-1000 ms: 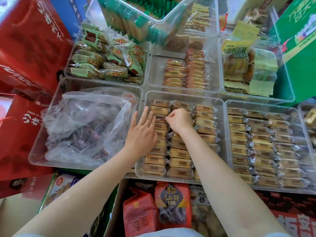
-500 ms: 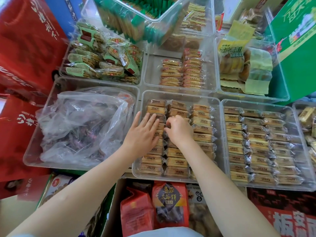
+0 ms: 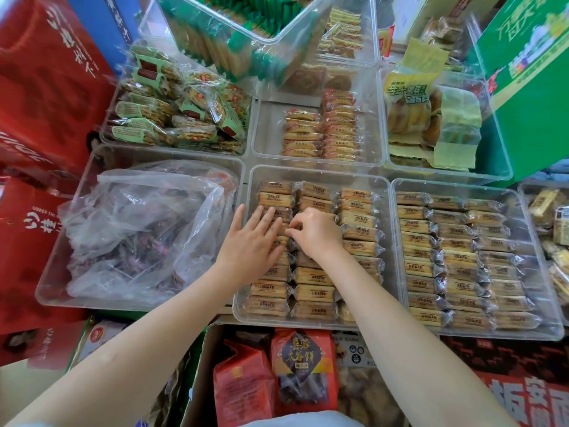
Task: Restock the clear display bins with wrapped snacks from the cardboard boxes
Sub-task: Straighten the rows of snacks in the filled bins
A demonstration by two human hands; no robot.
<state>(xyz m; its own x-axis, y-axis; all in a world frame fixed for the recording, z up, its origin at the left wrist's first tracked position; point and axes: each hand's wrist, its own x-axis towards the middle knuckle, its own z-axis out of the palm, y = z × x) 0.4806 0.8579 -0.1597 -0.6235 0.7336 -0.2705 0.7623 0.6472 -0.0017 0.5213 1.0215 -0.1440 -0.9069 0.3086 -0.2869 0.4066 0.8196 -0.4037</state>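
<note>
Right hand [image 3: 314,234] now nearer left hand [image 3: 251,241] (flat, fingers spread), pinching a wrapped snack [image 3: 294,234]

You get bright, even daylight with a faint haze and no hard shadows; only soft shade sits under the hands [image 3: 277,238]. The walls of the clear bins [image 3: 317,172] and the crumpled plastic bag [image 3: 144,217] throw pale glare. Your wide lens bows straight lines at the borders, so the red cartons [image 3: 46,87] and the green box [image 3: 529,87] lean inward. Detail softens toward the corners, and small print blurs.
</note>
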